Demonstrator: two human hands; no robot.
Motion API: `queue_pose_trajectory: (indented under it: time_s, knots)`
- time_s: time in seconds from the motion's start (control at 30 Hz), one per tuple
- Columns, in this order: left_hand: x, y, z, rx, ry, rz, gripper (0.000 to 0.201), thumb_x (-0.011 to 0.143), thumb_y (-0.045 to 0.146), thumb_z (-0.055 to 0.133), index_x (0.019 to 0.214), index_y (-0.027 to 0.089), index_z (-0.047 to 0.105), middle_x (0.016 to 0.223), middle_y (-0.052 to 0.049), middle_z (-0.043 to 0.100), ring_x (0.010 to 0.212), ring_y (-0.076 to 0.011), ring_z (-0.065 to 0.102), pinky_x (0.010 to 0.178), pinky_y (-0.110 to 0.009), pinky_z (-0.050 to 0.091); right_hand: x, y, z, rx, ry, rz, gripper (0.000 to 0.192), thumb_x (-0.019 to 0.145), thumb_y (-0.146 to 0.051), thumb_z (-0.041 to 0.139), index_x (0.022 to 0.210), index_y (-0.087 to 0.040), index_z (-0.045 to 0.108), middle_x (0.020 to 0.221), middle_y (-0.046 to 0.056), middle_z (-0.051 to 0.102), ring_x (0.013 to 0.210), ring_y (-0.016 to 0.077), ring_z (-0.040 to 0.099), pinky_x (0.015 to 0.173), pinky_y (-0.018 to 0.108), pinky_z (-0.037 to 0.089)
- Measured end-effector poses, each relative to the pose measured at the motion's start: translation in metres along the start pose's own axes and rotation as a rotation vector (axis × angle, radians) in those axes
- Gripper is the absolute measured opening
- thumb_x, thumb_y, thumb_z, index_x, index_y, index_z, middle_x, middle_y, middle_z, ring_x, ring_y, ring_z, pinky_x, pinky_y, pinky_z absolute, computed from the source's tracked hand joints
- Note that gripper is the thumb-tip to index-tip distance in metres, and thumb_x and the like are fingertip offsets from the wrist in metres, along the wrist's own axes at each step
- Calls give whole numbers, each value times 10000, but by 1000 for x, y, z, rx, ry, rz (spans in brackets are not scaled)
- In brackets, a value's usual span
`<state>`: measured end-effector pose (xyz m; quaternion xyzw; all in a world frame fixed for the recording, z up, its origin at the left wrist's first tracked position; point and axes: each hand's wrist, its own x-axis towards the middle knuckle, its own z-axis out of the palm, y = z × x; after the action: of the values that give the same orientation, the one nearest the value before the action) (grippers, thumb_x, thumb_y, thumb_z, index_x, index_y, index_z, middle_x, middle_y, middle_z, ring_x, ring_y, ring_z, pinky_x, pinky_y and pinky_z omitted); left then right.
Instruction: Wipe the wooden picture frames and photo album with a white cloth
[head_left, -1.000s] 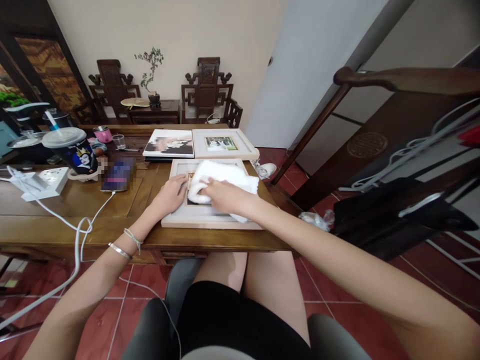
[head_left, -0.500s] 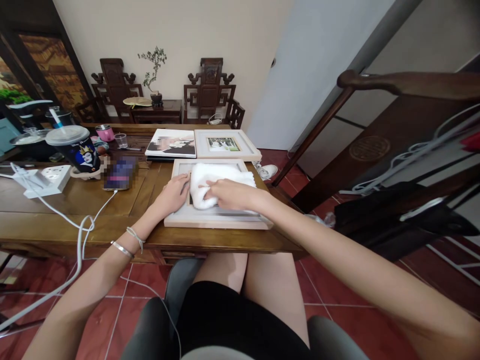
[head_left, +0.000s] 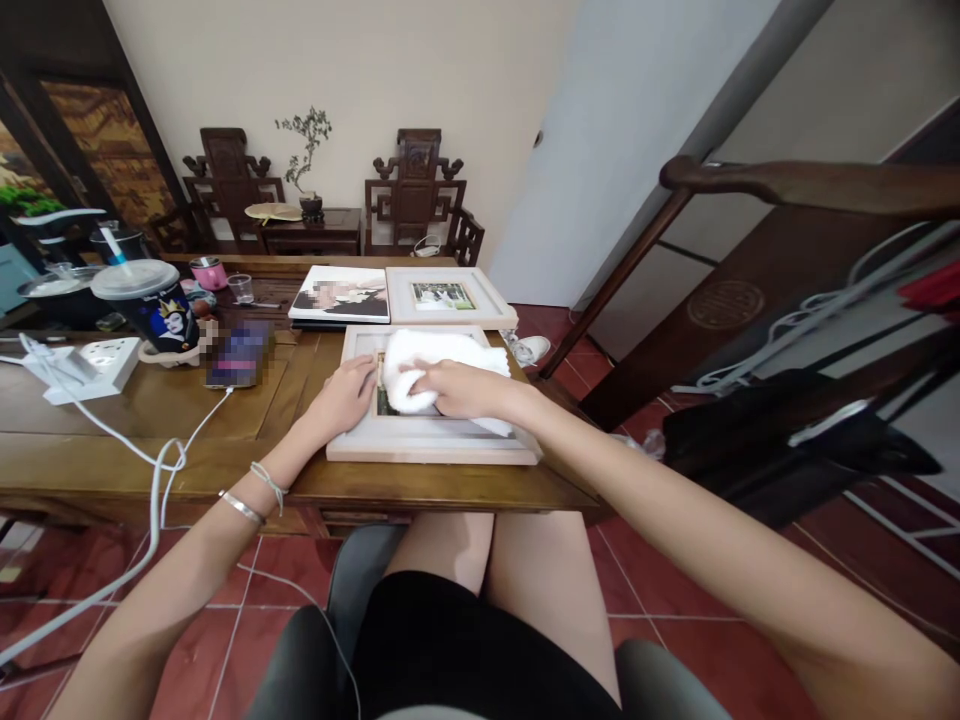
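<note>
On the table, the frame is steadied by the flat left hand while the cloth, clamped under the right hand, is drawn back leftward over the glass.

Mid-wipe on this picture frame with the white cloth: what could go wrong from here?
1. The picture frame lies close to the table's near edge; a hard push by the right hand on the white cloth might slide it off, though the left hand steadies it.
2. A wide stroke could bump the second frame just behind.
</note>
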<state>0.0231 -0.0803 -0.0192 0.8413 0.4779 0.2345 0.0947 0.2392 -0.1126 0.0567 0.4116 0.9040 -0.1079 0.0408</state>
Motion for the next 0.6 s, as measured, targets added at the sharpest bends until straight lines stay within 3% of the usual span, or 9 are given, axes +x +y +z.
queue_pose_trajectory:
  time_s: [0.1, 0.17, 0.27, 0.37, 0.43, 0.5, 0.6]
  knots:
    - [1, -3, 1, 5, 9, 12, 393, 957, 251, 416, 1286, 151, 608, 1435, -148, 552, 1365, -275, 487, 1129, -482, 413, 23, 12, 7, -89, 48, 117, 667, 748, 42, 392, 1343, -165, 608, 1646, 115, 201, 1488, 389, 195, 1089, 635, 326]
    - [1, -4, 1, 10, 15, 23, 393, 956, 257, 423, 1279, 142, 615, 1424, -152, 561, 1357, -276, 496, 1132, -461, 412, 37, 15, 10, -132, 83, 162, 698, 761, 32, 387, 1393, -204, 564, 1662, 73, 146, 1492, 446, 102, 1035, 771, 280]
    - [3, -4, 0, 8, 26, 54, 379, 945, 239, 430, 1245, 144, 641, 1401, -141, 584, 1329, -276, 525, 1135, -442, 412, 48, 13, 14, -196, 127, 148, 687, 770, 24, 388, 1398, -196, 559, 1659, 67, 173, 1480, 478, 92, 1012, 821, 245]
    - [3, -4, -1, 4, 33, 64, 390, 933, 217, 432, 1262, 160, 634, 1390, -124, 598, 1313, -269, 541, 1133, -445, 413, 44, 8, 16, -219, 124, 108, 667, 771, 30, 372, 1366, -180, 586, 1627, 98, 276, 1481, 455, 123, 1019, 798, 260]
    - [3, -4, -1, 6, 28, 59, 406, 932, 218, 431, 1287, 153, 616, 1402, -133, 588, 1325, -269, 531, 1138, -446, 406, 33, 3, 13, -185, 79, 75, 658, 759, 38, 364, 1326, -178, 617, 1519, 146, 456, 1469, 405, 220, 1023, 733, 322]
    - [2, -4, -2, 11, 17, 44, 410, 938, 232, 429, 1296, 143, 608, 1419, -147, 570, 1345, -275, 512, 1140, -456, 402, 16, -3, 5, -118, 5, 30, 620, 747, 27, 382, 1265, -171, 661, 1320, 174, 625, 1398, 349, 383, 1018, 600, 407]
    - [0, -2, -2, 15, 6, 17, 412, 948, 242, 418, 1298, 125, 601, 1431, -166, 554, 1359, -281, 496, 1134, -471, 408, -15, -15, -10, 26, -82, -101, 536, 716, 3, 426, 1121, -166, 734, 1093, 128, 722, 1155, 272, 607, 936, 377, 480]
